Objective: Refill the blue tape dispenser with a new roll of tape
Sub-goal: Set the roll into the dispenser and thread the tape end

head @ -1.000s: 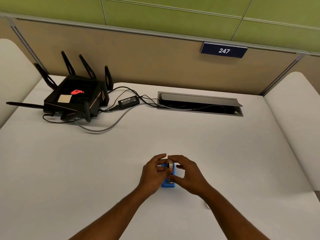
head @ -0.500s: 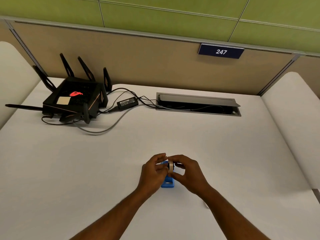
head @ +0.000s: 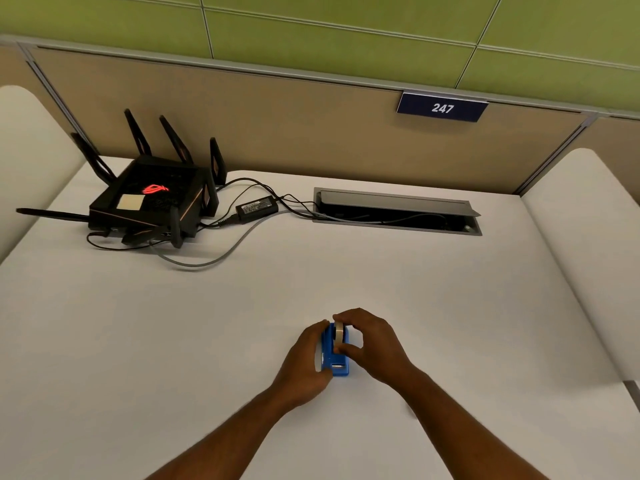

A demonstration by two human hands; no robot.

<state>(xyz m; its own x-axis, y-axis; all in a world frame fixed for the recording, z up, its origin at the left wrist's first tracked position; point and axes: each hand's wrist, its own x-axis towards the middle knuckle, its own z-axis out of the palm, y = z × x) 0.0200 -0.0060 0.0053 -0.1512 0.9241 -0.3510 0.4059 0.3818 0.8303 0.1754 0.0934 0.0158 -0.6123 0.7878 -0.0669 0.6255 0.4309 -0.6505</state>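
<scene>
The blue tape dispenser (head: 336, 366) stands on the white table (head: 450, 306), a little in front of me at the centre. A tape roll (head: 338, 333) stands on edge in the dispenser's upper part. My right hand (head: 375, 344) pinches the roll between thumb and fingers from the right. My left hand (head: 306, 358) wraps around the dispenser's left side and holds it against the table. Part of the dispenser's left face is hidden by my left palm.
A black router (head: 152, 199) with several antennas sits at the back left, with a power adapter (head: 257, 206) and cables trailing to an open cable tray (head: 396, 211) set into the table at the back. A partition with a "247" sign (head: 442, 107) stands behind.
My left hand has slid from the roll down to the dispenser's left side. The roll has dropped lower into the dispenser, still pinched by my right hand.
</scene>
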